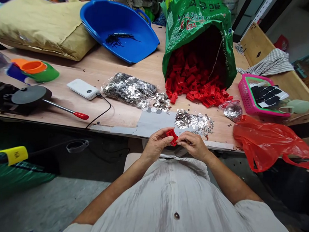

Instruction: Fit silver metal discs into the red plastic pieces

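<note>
My left hand (157, 143) and my right hand (194, 144) meet just below the table's front edge, both pinched on one small red plastic part (172, 136). The fingers of each hand are curled round it. Straight ahead on the table lies a loose heap of small silver metal pieces (195, 120). Beyond it, a green sack (198, 26) lies on its side and spills many red plastic parts (196, 88) onto the wood. A clear bag of silver pieces (130, 89) lies to the left of the spill.
A blue basin (119, 26) with dark bits stands at the back. A white power bank (83, 89) with a cable, a black hand press with a red-tipped lever (30, 98), a pink basket (259, 96) and a red plastic bag (267, 142) ring the work spot.
</note>
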`<state>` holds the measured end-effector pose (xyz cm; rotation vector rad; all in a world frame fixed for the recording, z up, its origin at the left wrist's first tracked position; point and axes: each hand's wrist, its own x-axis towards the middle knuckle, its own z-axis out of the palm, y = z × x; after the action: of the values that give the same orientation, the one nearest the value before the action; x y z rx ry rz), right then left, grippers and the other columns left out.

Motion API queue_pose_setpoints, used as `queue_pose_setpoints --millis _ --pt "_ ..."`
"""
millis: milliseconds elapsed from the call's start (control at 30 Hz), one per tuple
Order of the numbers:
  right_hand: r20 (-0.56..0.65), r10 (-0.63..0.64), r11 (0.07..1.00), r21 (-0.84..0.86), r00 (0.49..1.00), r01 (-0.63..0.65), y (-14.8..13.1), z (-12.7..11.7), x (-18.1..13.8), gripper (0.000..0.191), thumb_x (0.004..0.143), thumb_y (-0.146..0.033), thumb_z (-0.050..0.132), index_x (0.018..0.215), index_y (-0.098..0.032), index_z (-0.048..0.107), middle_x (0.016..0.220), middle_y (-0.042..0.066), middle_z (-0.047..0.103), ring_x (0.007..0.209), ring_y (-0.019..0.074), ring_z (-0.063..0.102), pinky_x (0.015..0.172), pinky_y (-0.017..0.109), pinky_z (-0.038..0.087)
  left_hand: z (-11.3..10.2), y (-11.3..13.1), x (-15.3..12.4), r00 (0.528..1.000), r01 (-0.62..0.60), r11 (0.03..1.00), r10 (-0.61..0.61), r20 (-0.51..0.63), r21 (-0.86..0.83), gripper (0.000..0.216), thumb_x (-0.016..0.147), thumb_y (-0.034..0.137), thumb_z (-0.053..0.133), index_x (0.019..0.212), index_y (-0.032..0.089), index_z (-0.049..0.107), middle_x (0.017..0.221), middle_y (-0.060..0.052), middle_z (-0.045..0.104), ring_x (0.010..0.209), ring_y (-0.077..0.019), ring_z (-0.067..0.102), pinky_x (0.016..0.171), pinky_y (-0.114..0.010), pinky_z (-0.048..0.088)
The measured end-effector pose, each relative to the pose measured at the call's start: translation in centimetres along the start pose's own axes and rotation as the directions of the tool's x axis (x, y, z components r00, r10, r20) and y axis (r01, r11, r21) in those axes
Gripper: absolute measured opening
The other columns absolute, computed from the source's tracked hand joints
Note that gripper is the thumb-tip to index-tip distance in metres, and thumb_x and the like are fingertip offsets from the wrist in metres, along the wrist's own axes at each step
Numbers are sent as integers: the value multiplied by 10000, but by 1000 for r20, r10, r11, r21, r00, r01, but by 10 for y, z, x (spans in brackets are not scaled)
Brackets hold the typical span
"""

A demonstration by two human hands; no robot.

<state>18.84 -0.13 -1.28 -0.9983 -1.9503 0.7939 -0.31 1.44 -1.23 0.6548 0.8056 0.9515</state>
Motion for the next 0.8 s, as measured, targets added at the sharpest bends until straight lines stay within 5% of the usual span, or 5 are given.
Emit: queue_pose_setpoints --millis 267,467,633,800 --pt "-87 278 958 95 957 -270 -5 0 -2 191 906 -377 615 871 -201 681 733 9 653 613 122 538 598 252 423 5 3 0 1000 22 994 -22 6 -102 394 653 236 836 1031 199 733 885 -24 705 755 -133 657 664 -247 555" --pt "-25 389 880 306 921 -364 -4 3 0 253 883 -433 631 866 -184 667 745 7 639 653 125 538 618 247 419 6 2 0 1000 24 992 -25 -6 -122 380 662 231 826 1029 198 731 886 -23 694 749 -132 651 667 -259 559" --pt "-67 350 931 140 935 -338 -8 0 -1 190 921 -372 579 885 -194 631 668 -20 577 548 102 464 536 233 383 7 4 -1 1000 9 994 -11 -15 -106 376 675 243 816 1038 203 725 913 -23 696 742 -129 647 666 -261 548" --pt "-81 42 986 -155 996 -55 -12 -4 1 127 941 -206 513 984 -222 632 884 53 678 792 168 622 718 298 503 10 7 -1 999 -19 998 17 -31 -60 377 670 240 817 1034 204 721 866 -8 693 732 -119 635 676 -252 538"
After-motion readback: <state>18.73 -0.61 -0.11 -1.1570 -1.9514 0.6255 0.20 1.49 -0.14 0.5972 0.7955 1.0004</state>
